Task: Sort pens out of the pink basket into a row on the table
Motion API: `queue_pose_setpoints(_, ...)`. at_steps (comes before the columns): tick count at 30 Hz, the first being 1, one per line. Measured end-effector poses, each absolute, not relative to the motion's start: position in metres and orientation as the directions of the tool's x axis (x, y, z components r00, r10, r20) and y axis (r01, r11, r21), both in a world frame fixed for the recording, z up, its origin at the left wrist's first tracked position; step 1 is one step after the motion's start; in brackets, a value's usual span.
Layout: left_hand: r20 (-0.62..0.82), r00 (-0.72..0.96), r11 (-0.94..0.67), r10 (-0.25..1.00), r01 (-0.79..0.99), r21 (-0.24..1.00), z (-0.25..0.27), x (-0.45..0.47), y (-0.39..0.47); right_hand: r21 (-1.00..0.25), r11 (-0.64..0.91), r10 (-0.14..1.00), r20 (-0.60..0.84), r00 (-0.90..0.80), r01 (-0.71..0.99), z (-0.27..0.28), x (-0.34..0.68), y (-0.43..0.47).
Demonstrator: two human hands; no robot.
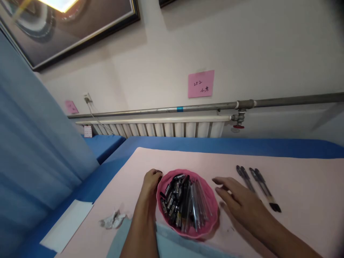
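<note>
A round pink basket (197, 237) with a scalloped rim sits on the pink sheet, between my two hands. Black pen caps and short dark pen parts (172, 202) fill its left side, and clear pen barrels (197, 204) lie in a bundle on its right. Bent fingers of my left hand (152, 179) close against the basket's upper left rim; their tips are partly hidden. My right hand (238, 199) hovers just off the right rim, thumb and fingers apart, holding nothing. Several assembled black pens (264, 184) lie to the right of it.
A crumpled white tissue (113, 219) and a white sheet of paper (67, 225) lie to the left. Light blue cloth (172, 240) is below the basket. Beyond the blue table edge (188, 143) stand a radiator (161, 129) and a pipe; a blue curtain (40, 136) hangs left.
</note>
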State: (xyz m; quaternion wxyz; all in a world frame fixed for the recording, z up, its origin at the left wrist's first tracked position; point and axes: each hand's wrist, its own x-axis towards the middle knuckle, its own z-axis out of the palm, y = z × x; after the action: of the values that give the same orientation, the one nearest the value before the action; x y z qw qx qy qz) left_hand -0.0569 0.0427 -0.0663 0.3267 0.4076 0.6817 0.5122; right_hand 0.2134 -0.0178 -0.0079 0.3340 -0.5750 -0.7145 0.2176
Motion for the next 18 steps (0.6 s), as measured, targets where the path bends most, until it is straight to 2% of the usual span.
queue_pose_setpoints(4, -0.007, -0.455, 0.147, 0.890, 0.272, 0.951, -0.061, -0.057, 0.043, -0.741, 0.204, 0.979, 0.169, -0.117, 0.640, -0.021, 0.191, 0.009)
queue_pose_setpoints(8, 0.151, -0.498, 0.075, 0.854, 0.405, 0.911, -0.043, -0.051, 0.034, -0.819, 0.188, 0.976, 0.094, -0.196, 0.542, -0.038, 0.194, 0.009)
queue_pose_setpoints(11, 0.265, -0.393, -0.005, 0.881, 0.552, 0.834, -0.030, -0.041, 0.024, -0.832, 0.213, 0.970, 0.117, -0.214, 0.512, -0.041, 0.198, 0.007)
queue_pose_setpoints(13, 0.309, -0.223, -0.041, 0.925, 0.749, 0.662, -0.025, -0.033, 0.015, -0.827, 0.230, 0.967, 0.134, -0.217, 0.513, -0.043, 0.199, 0.008)
queue_pose_setpoints(15, 0.279, -0.099, -0.031, 0.955, 0.903, 0.428, -0.021, -0.025, 0.005, -0.820, 0.249, 0.962, 0.150, -0.226, 0.516, -0.046, 0.200, 0.011)
queue_pose_setpoints(18, 0.196, -0.076, 0.033, 0.978, 0.976, 0.214, -0.019, -0.017, -0.009, -0.813, 0.273, 0.955, 0.165, -0.246, 0.514, -0.050, 0.201, 0.013)
